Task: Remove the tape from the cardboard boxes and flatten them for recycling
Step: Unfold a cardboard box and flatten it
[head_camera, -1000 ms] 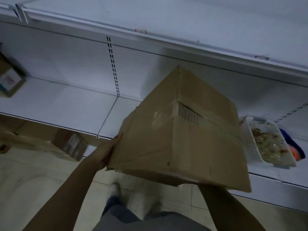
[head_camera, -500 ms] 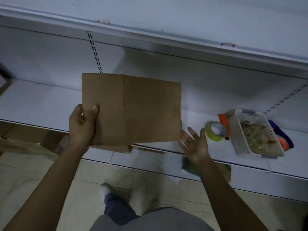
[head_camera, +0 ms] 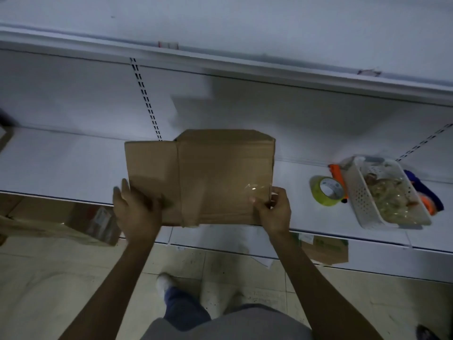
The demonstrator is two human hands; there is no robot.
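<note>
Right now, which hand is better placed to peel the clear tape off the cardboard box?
Right. The right hand pinches the cardboard box at its right edge, beside the clear tape; the left hand holds the box's left side, away from the tape.

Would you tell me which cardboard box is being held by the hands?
The flattened brown box on the shelf, held by left hand and right hand; the other boxes lie on the floor.
</note>
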